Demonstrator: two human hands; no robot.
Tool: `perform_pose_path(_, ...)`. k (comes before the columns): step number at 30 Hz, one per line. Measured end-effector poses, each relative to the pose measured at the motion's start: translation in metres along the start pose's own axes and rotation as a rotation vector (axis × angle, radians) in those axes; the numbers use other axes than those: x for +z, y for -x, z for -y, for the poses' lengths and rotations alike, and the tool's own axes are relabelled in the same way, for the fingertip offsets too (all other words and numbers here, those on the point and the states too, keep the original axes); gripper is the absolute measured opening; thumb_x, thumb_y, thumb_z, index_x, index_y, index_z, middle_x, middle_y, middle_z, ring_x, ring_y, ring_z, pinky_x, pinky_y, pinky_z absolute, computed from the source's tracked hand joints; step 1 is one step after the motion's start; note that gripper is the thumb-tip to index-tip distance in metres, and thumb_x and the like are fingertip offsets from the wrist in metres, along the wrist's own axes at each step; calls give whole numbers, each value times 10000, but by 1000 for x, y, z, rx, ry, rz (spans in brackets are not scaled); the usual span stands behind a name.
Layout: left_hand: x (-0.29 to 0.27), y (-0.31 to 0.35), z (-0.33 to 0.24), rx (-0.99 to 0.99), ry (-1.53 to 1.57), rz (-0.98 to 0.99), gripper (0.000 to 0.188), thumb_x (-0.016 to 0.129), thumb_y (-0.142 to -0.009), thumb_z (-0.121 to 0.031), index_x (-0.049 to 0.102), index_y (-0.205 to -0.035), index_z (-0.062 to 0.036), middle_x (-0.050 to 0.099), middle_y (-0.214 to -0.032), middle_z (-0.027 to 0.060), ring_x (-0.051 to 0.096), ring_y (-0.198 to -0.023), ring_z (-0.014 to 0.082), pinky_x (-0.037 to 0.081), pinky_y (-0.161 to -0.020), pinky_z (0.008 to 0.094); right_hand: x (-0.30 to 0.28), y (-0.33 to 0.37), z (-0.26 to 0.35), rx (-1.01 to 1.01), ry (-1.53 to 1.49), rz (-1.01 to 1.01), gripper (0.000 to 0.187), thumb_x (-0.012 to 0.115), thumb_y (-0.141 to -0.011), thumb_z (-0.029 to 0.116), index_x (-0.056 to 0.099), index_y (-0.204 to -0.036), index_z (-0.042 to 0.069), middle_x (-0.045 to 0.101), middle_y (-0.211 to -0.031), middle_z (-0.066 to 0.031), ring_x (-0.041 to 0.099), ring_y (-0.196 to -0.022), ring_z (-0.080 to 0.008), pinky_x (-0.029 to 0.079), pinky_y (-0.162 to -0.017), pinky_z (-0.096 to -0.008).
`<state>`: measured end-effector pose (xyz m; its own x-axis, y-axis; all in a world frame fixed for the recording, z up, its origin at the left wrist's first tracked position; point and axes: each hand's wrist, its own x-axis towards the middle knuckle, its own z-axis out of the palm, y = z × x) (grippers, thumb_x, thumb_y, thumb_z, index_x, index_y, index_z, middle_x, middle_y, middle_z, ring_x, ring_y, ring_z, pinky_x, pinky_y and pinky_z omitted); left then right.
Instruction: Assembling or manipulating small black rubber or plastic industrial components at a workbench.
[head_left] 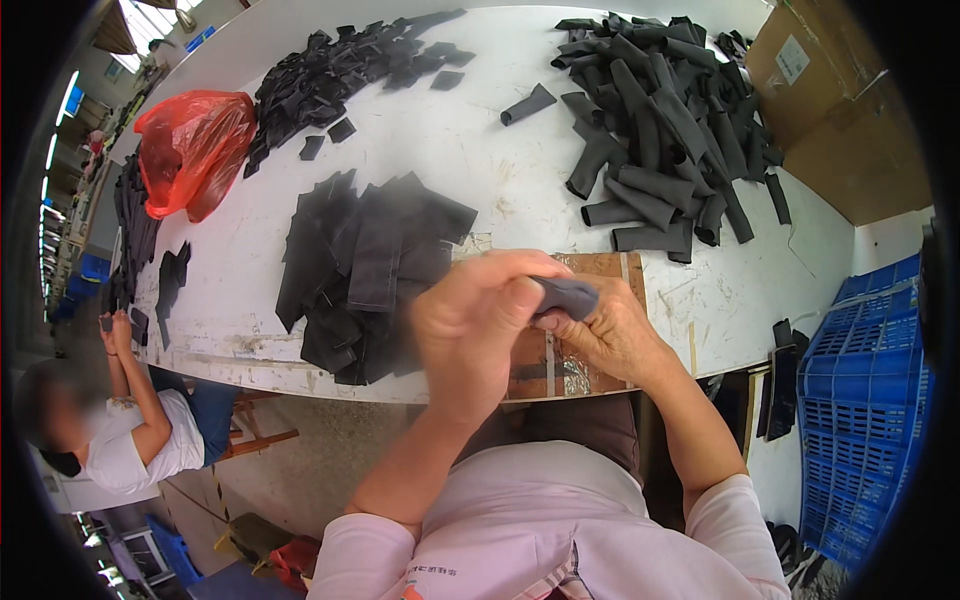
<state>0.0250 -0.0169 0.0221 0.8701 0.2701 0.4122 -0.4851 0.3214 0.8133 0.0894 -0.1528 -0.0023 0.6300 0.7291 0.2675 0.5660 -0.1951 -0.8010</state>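
Note:
Between my two hands, above the table's front edge, is a small dark grey fabric piece (568, 294). My left hand (478, 315) pinches its left end between thumb and fingers. My right hand (612, 330) grips its other end, fingers curled round it. Beneath them lies a brown cardboard sheet (615, 270) with tape on it. A stack of flat dark fabric pieces (375, 265) lies just left of my left hand. Farther off to the right is a heap of dark fabric tubes (650, 130), with one loose tube (528, 104) beside it.
Small dark fabric pieces (320, 80) are heaped at the far left, beside a red plastic bag (195, 150). A cardboard box (830, 110) stands at the far right, above a blue plastic crate (865, 390). Another person (150, 425) sits at the table's left.

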Motion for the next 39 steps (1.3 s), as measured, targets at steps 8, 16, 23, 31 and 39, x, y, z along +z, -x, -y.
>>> perform_pose_path(8,-10,11,4,-118,305,-144,125,506,-863,-151,543,-900,-38,558,-870,93,492,-889,216,389,-833,350,7,0,-6,-30,180,31,277,600,-772,233,505,-635,12,484,-575,-122,500,-543,-301,389,-480,-385)
perform_pose_path(16,-8,14,3,-64,115,-186,114,496,-870,-102,551,-868,-2,578,-854,86,510,-810,159,398,-801,298,14,5,-5,-24,129,-21,269,574,-804,208,497,-630,18,462,-522,-112,463,-477,-302,389,-465,-375)
perform_pose_path(23,-60,29,5,153,-1188,-565,250,573,-808,-103,526,-994,57,565,-964,114,511,-813,167,412,-744,271,-56,-47,19,93,-772,-186,450,437,-881,381,560,-699,-12,458,-505,-8,439,-471,-90,327,-489,-225)
perform_pose_path(31,-153,12,11,-357,-1647,-462,242,614,-741,-134,581,-927,17,583,-798,122,526,-815,279,404,-747,386,17,21,35,237,-390,-304,316,458,-892,262,571,-768,-5,502,-567,-31,467,-520,-83,353,-468,-219)
perform_pose_path(39,-89,37,-32,-494,-373,-160,186,559,-726,86,607,-882,-3,599,-868,28,547,-753,72,452,-664,207,59,22,40,249,-468,-120,317,647,-754,192,533,-973,-7,565,-784,-112,564,-677,-243,453,-614,-299)
